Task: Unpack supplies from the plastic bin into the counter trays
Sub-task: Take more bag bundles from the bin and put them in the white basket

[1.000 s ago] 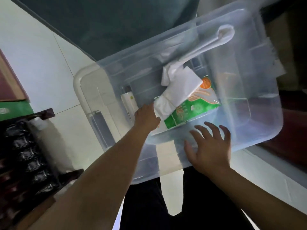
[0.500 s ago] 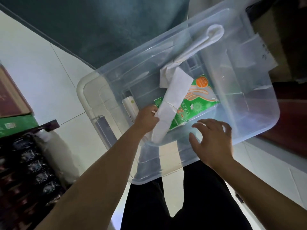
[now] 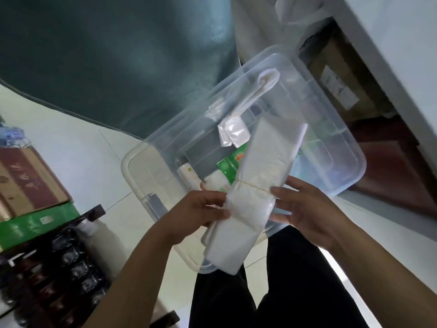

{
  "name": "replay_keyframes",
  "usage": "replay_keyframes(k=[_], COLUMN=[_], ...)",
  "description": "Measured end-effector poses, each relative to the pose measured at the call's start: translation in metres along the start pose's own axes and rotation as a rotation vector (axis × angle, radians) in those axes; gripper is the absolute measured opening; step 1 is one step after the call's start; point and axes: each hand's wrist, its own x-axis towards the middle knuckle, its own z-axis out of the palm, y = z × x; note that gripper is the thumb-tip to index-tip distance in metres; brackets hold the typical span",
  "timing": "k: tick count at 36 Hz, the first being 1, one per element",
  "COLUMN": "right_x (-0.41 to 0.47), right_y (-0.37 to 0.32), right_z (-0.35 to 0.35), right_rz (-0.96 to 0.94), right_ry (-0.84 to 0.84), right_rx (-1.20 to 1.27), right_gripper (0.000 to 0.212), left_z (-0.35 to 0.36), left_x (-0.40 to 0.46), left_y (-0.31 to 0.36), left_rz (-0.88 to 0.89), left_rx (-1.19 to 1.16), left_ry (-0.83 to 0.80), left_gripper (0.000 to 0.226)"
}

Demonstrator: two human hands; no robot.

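White, translucent plastic fills the nearest part of the view: a long bundle of folded plastic bags (image 3: 250, 204), cinched at its middle by a thin rubber band (image 3: 254, 187), is held up between two bare hands above the clear plastic bin (image 3: 340, 159). The left hand (image 3: 201, 211) grips the bundle's left edge, thumb on top and fingers curled underneath, right at the banded waist. The right hand (image 3: 305, 209) meets the opposite edge with its fingers fairly straight and slightly spread, fingertips touching the plastic just beside the band; whether its thumb pinches from below cannot be told.

Just beyond the fingertips, down inside the bin, several supplies remain: a green printed packet (image 3: 228, 168) partly hidden under the bundle, a small white tube-like item (image 3: 186, 176) to the left of the left hand's fingers, a crumpled clear wrapper (image 3: 233, 132) farther on, and a long white plastic spoon (image 3: 257, 89) lying toward the far wall.

No counter trays are visible, so nothing can be confirmed as already put away. As a judgement, the unpacking looks early: one bundle is lifted clear but not yet placed, and at least four items wait in the bin.
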Motion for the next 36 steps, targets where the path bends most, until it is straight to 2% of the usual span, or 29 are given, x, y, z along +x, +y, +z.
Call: replay_keyframes(k=[4,7,9,11,14,16,18,20,24,28,32,36], right_x=[-0.001,0.0,0.001,0.001,0.002,0.002,0.002,0.001,0.002,0.0,-0.01,-0.032], right_y=[0.007,0.012,0.015,0.017,0.023,0.026,0.028,0.028,0.025,0.022,0.018,0.012], right_z=[-0.005,-0.003,-0.002,-0.004,-0.007,-0.009,-0.01,-0.013,-0.017,-0.02,-0.016,-0.003], right_rz=[-0.009,-0.034,-0.055,-0.078,-0.108,-0.129,-0.146,-0.156,-0.156,-0.158,-0.161,-0.169], right_ry=[0.03,0.124,0.191,0.251,0.335,0.366,0.384,0.399,0.411,0.383,0.359,0.328], right_rx=[0.005,0.045,0.068,0.062,0.057,0.08,0.098,0.097,0.089,0.064,0.035,0.007], right_gripper=[0.043,0.042,0.039,0.036,0.033,0.031,0.03,0.029,0.029,0.03,0.029,0.028], left_z=[0.001,-0.003,-0.007,-0.007,-0.001,0.005,0.013,0.021,0.039,0.043,0.042,0.032], left_x=[0.014,0.027,0.038,0.056,0.095,0.122,0.149,0.174,0.21,0.219,0.192,0.129], left_y=[0.015,0.029,0.039,0.051,0.066,0.075,0.085,0.096,0.106,0.102,0.096,0.081], left_rz=[-0.041,-0.104,-0.113,-0.073,0.059,0.173,0.266,0.308,0.37,0.304,0.35,0.306], left_rx=[0.102,0.243,0.319,0.336,0.327,0.384,0.386,0.455,0.566,0.579,0.447,0.073], left_ry=[-0.076,-0.164,-0.165,0.025,0.49,0.616,0.678,0.764,0.874,0.986,1.012,0.999], left_gripper=[0.025,0.026,0.026,0.027,0.044,0.06,0.071,0.07,0.046,0.022,0.018,0.016])
